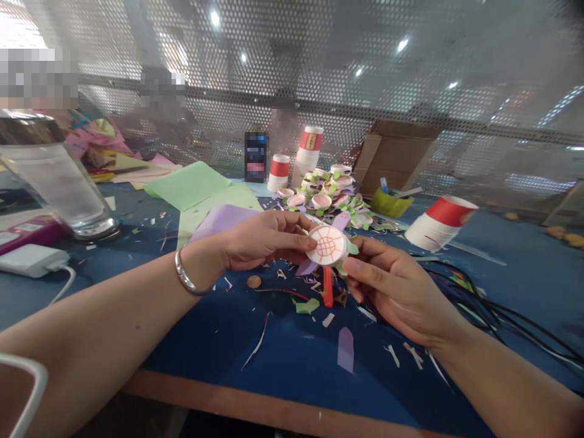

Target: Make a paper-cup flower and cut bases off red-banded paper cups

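Observation:
A small paper turtle (327, 246), made from a white paper-cup base with an orange shell pattern, is held above the table between both hands. My left hand (269, 238) grips its left rim, thumb on top. On its right side, my right hand (392, 281) pinches near the green paper flaps, fingertips touching the edge. A purple paper piece (341, 220) shows behind the rim. Below lie an orange-red strip (328, 287), a green scrap (306, 306) and a purple paper piece (345, 350). Behind the hands is a pile of similar paper turtles (322, 201).
Stacked paper cups (308, 149) and a phone (256, 157) stand at the back. Another cup stack (440, 223) tilts at right, near black cables (497, 313). Green sheets (196, 185), a water bottle (68, 182) and a charger (34, 260) lie left. Paper scraps litter the blue table.

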`<act>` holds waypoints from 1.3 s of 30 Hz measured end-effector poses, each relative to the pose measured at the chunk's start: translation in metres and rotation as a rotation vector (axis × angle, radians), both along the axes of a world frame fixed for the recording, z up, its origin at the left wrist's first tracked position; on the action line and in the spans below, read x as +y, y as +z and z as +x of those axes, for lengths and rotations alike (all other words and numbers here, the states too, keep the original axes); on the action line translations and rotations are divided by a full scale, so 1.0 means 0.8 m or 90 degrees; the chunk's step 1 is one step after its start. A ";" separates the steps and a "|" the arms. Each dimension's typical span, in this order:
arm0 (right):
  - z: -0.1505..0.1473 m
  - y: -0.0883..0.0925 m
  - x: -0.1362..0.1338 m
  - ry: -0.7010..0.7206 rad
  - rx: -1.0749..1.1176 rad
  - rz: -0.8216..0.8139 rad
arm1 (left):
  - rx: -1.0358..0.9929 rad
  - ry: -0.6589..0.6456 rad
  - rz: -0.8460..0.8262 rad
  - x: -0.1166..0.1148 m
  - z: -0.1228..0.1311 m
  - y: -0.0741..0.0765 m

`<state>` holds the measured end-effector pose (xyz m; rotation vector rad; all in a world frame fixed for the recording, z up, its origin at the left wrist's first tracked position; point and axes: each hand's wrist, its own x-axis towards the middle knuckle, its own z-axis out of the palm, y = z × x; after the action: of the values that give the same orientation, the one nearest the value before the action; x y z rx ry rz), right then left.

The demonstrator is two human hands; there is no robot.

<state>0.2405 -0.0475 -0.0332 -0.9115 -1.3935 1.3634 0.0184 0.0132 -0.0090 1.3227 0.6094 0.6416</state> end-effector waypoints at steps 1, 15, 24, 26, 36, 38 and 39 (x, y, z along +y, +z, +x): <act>0.001 -0.001 0.000 -0.001 -0.003 -0.001 | -0.004 -0.001 -0.005 0.000 0.000 0.000; 0.003 -0.001 0.003 -0.008 0.022 -0.003 | -0.051 -0.015 -0.046 0.004 0.001 -0.005; 0.001 0.004 0.000 -0.016 0.045 0.000 | -0.038 -0.011 -0.053 0.006 -0.002 -0.007; 0.002 0.004 0.000 -0.021 0.043 0.003 | -0.043 -0.015 -0.058 0.006 -0.002 -0.007; 0.007 0.002 0.002 -0.033 0.018 -0.002 | -0.065 0.004 -0.039 0.003 0.002 -0.006; 0.007 0.003 0.001 -0.033 0.023 0.001 | -0.079 0.012 -0.039 -0.001 0.005 -0.006; 0.006 0.003 0.001 -0.035 0.027 0.003 | -0.086 0.016 -0.042 -0.002 0.006 -0.006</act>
<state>0.2455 -0.0466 -0.0307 -0.9062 -1.3295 1.3313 0.0230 0.0114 -0.0136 1.2017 0.5332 0.7196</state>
